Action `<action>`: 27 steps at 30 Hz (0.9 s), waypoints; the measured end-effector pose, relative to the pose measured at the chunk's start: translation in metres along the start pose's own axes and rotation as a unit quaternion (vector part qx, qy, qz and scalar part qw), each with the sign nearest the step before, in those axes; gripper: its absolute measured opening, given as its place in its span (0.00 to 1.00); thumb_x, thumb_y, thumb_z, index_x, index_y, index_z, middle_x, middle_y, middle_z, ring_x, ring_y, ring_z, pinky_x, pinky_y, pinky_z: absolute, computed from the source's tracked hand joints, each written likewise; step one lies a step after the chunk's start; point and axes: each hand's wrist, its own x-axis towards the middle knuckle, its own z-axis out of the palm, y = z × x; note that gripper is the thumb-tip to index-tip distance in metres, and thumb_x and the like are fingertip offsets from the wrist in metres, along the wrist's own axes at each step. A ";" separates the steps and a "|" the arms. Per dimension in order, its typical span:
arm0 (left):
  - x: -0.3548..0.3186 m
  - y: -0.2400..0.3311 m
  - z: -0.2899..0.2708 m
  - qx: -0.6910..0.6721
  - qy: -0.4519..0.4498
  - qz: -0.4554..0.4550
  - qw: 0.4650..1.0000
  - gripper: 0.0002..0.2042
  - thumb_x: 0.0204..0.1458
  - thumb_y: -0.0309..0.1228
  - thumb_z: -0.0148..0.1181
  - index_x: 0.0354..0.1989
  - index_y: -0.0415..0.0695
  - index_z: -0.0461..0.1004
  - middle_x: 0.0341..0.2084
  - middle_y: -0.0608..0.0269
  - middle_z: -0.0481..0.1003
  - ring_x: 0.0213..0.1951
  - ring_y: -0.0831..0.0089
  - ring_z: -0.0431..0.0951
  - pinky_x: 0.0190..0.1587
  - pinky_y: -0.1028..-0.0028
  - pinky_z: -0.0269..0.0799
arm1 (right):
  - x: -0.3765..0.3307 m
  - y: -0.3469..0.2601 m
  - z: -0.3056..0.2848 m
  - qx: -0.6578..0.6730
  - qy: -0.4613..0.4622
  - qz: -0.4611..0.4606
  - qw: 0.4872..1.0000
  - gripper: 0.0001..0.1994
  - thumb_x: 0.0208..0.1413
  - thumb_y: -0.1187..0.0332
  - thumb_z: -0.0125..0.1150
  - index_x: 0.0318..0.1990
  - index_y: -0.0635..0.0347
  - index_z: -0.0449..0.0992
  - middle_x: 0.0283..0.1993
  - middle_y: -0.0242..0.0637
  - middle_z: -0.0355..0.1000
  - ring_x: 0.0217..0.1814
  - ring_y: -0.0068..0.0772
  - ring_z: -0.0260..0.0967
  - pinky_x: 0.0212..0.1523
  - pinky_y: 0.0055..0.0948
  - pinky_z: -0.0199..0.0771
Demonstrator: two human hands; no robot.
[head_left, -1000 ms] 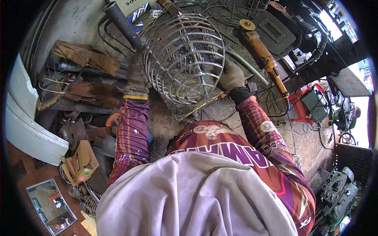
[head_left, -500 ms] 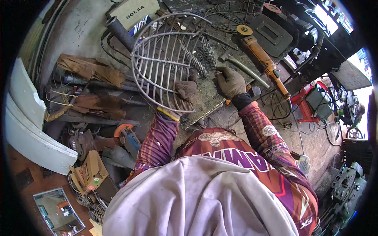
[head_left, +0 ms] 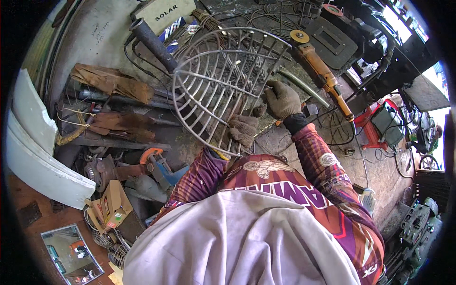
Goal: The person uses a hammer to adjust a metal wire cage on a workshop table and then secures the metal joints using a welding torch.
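Observation:
A round grey wire cage (head_left: pixel 218 85), built of curved rods and rings, lies tilted on the dirty workbench (head_left: pixel 304 142) ahead of me. My left hand (head_left: pixel 243 129), in a worn grey glove, grips the cage at its near lower rim. My right hand (head_left: pixel 281 99), also gloved, holds the cage's right side near the rods. Both forearms wear a purple and orange patterned sleeve.
An orange angle grinder (head_left: pixel 319 66) lies just right of the cage, its cable trailing down. A dark rubber-handled bar (head_left: pixel 153 43) sticks out at the cage's upper left. Scrap metal and rusty pieces (head_left: pixel 111 123) pile up on the left, beside a white panel (head_left: pixel 38 156). A red machine (head_left: pixel 384 123) stands at the right.
The cage has tipped and swung left, from standing as a rounded basket to lying flatter. My left hand has shifted from its left side to the near rim.

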 end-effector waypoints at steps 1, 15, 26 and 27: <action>-0.001 0.001 0.000 0.000 -0.004 -0.002 1.000 0.15 0.65 0.38 0.50 0.50 0.39 0.67 0.25 0.73 0.65 0.26 0.78 0.67 0.35 0.76 0.67 | 0.001 0.000 0.000 -0.009 0.004 -0.006 1.000 0.16 0.58 0.58 0.57 0.51 0.54 0.78 0.44 0.47 0.78 0.48 0.52 0.75 0.48 0.43 0.75; 0.000 0.006 -0.007 -0.018 -0.024 -0.042 0.999 0.11 0.66 0.40 0.48 0.40 0.45 0.67 0.23 0.74 0.66 0.24 0.78 0.67 0.33 0.76 0.67 | 0.001 0.000 0.000 0.002 0.012 -0.016 1.000 0.17 0.58 0.58 0.56 0.51 0.55 0.78 0.45 0.49 0.78 0.48 0.53 0.76 0.49 0.44 0.75; 0.003 0.021 -0.013 -0.027 -0.039 -0.073 0.996 0.13 0.67 0.41 0.45 0.32 0.50 0.68 0.22 0.75 0.67 0.23 0.79 0.67 0.32 0.75 0.67 | -0.001 -0.003 0.000 -0.006 0.016 -0.013 1.000 0.16 0.58 0.58 0.58 0.50 0.54 0.78 0.45 0.48 0.78 0.48 0.53 0.75 0.49 0.43 0.75; 0.005 0.025 -0.014 -0.020 -0.035 -0.068 0.997 0.13 0.67 0.41 0.45 0.32 0.50 0.68 0.21 0.75 0.67 0.22 0.79 0.67 0.31 0.75 0.67 | -0.001 -0.002 0.000 -0.007 0.015 -0.013 1.000 0.16 0.58 0.58 0.58 0.50 0.54 0.78 0.45 0.48 0.78 0.49 0.53 0.75 0.49 0.43 0.75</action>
